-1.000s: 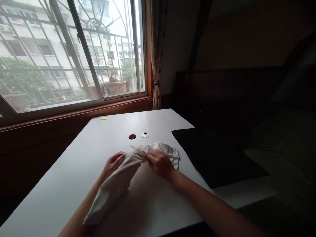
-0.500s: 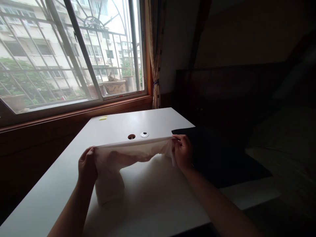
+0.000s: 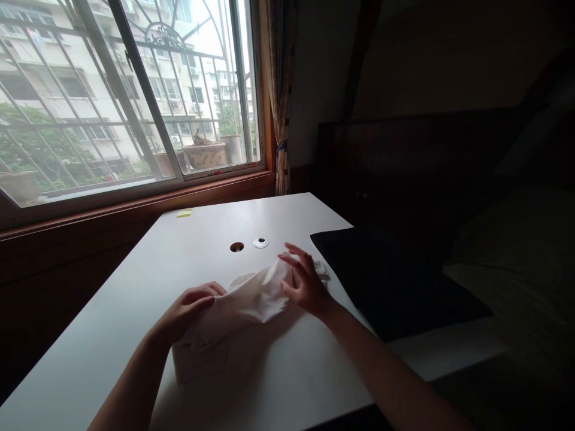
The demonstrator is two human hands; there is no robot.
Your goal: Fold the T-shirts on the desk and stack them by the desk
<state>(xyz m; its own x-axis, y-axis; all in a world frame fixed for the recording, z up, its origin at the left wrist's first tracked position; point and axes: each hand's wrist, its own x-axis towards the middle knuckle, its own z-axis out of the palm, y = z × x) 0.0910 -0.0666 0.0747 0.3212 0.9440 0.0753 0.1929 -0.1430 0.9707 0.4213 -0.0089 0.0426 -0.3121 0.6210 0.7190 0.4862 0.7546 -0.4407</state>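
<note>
A thin white cloth [image 3: 251, 305] lies crumpled across the table in front of me, its near left part hanging in loose folds. My left hand [image 3: 193, 305] grips its left end between thumb and fingers. At the right end, my right hand [image 3: 308, 284] has its fingers spread and curved over the bunched fabric. The thumb and forefinger stand apart there; whether they touch the cloth I cannot tell. A small bunch of the fabric shows beyond my right wrist.
The white table [image 3: 121, 317] has a round hole [image 3: 236, 246] with a round cover [image 3: 260, 243] beside it. A yellow slip [image 3: 184, 213] lies near the far left corner. Dark fabric [image 3: 395, 287] covers the right side. A barred window [image 3: 135, 96] and a tied curtain [image 3: 281, 161] are behind.
The cloth was stretched taut between both hands above the table; now it is lower and crumpled. My hands came closer together, and the right fingers opened.
</note>
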